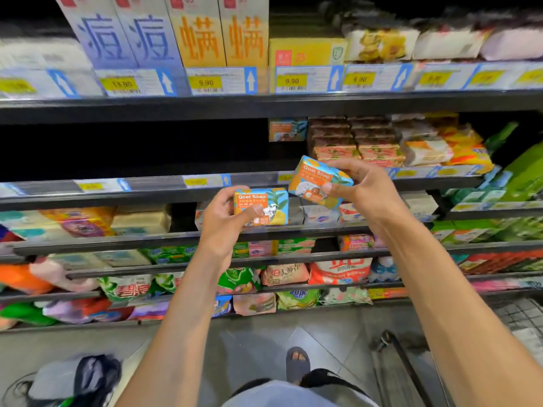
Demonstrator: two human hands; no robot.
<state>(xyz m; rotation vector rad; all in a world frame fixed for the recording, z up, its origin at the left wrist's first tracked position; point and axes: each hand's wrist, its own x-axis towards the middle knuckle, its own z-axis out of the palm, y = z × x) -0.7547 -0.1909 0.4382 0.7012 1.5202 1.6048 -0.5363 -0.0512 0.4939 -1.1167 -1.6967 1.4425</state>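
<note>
I hold two small Goat Soap boxes, blue and orange with a goat picture, in front of a shop shelf. My left hand (pixel 226 218) grips the left soap box (pixel 264 205) upright by its left side, thumb across the front. My right hand (pixel 361 186) pinches the right soap box (pixel 316 179), which is tilted and held slightly higher, close to the edge of the second shelf (pixel 152 186). One more box of the same soap (pixel 286 130) stands far back on that shelf, whose left part is dark and bare.
Tall blue and orange cartons (pixel 176 33) stand on the top shelf above yellow price tags. Stacked soap packs (pixel 358 142) fill the shelf's right side. Lower shelves hold bagged goods. A trolley handle (pixel 402 359) is at the lower right, a bag (pixel 88 377) lower left on the floor.
</note>
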